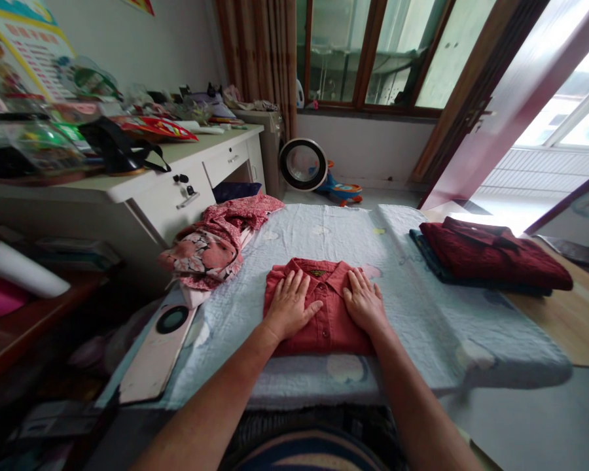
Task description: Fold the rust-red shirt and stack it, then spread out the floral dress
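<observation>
A folded red collared shirt point(330, 322) lies in the middle of a pale blue quilted pad point(412, 307). My left hand point(289, 304) rests flat on the shirt's left half, fingers stretched out and slightly spread. My right hand point(366, 301) lies flat on its right half, fingers together and extended. Neither hand grips the cloth. The collar point(319, 267) points away from me.
A crumpled pink floral garment point(216, 245) lies at the pad's left edge. A stack of folded dark red clothes point(491, 255) sits at the right on a wooden surface. A cluttered white desk point(142, 183) stands to the left. A fan point(303, 165) and a toy are on the floor beyond.
</observation>
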{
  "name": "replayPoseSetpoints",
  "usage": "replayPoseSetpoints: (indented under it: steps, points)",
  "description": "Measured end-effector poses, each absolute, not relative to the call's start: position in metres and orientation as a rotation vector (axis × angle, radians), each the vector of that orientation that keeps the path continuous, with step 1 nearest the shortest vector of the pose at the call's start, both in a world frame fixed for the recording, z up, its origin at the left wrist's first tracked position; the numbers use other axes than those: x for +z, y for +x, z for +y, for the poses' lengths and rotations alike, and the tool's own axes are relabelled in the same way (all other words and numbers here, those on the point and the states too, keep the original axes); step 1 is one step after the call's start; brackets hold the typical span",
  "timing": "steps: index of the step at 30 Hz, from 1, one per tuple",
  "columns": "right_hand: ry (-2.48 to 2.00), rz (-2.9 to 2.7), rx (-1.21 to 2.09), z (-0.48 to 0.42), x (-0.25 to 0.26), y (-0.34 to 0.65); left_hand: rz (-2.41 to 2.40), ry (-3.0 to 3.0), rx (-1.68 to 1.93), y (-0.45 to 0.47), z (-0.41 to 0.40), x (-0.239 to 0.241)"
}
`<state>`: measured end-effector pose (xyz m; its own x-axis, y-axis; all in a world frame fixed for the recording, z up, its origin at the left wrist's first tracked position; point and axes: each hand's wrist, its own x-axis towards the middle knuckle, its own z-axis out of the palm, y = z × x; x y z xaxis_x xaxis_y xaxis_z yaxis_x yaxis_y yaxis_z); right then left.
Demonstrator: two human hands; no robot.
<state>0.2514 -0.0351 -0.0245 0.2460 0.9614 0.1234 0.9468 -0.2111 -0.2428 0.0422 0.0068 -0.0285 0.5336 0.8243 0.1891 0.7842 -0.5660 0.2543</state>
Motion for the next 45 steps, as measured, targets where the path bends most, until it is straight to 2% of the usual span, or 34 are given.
replayPoseSetpoints:
  steps: [7, 10, 14, 23, 36, 45]
  points:
    - [-2.288, -1.648, 0.106, -0.036, -0.015, 0.253, 1.406, 2.622, 0.447, 0.040, 0.001, -0.020]
    - [-2.124, -1.646, -0.028, -0.043, -0.006, 0.245, 1.405, 2.675, 0.530, 0.044, -0.012, -0.013]
    - [-1.885, -1.912, 0.088, -0.054, -0.004, 0.224, 1.290, 2.716, 0.511, 0.052, -0.026, -0.014]
    - [-1.996, -1.954, 0.141, -0.058, -0.017, 0.213, 1.310, 2.711, 0.460, 0.056, -0.029, -0.021]
    - [-1.813, -1.869, 0.234, -0.056, -0.027, 0.228, 1.256, 2.704, 0.475, 0.051, -0.029, -0.022]
    - [-1.788, -1.883, 0.147, -0.061, -0.029, 0.238, 1.263, 2.700, 0.427, 0.051, -0.029, -0.021]
